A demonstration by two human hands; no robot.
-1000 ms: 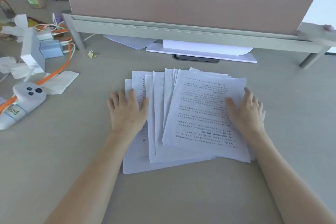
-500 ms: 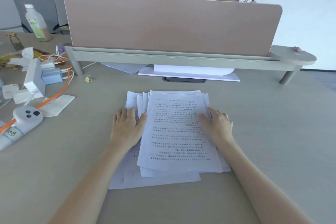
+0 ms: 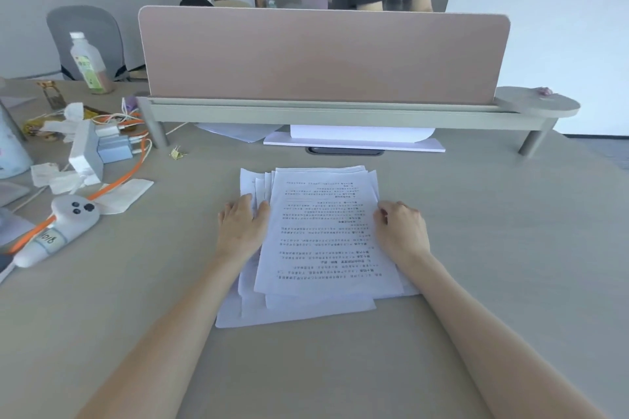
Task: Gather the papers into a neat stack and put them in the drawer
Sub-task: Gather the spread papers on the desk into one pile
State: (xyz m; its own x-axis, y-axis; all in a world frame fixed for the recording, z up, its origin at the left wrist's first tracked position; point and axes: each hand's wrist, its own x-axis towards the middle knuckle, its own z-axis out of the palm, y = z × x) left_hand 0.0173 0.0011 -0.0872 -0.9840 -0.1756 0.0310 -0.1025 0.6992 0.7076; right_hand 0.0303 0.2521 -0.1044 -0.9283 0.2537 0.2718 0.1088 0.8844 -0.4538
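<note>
Several white printed papers [image 3: 323,235] lie in a loose pile at the middle of the beige desk [image 3: 493,248], their edges still fanned out at the left and bottom. My left hand [image 3: 243,226] lies flat against the pile's left side, fingers resting on the lower sheets. My right hand [image 3: 400,231] presses against the pile's right edge with its fingers curled. Neither hand lifts the sheets. No drawer is in view.
A pink divider screen [image 3: 323,54] on a grey shelf [image 3: 340,114] closes the desk's far side, with more white sheets [image 3: 357,138] under it. At the left lie a white handheld device [image 3: 58,228], an orange cable [image 3: 115,184], chargers, tissues and a bottle [image 3: 89,63]. People stand beyond the screen.
Both hands have pushed inward, squeezing the widely fanned sheets into a narrower pile. The camera has tilted up, so the divider and the room behind now show.
</note>
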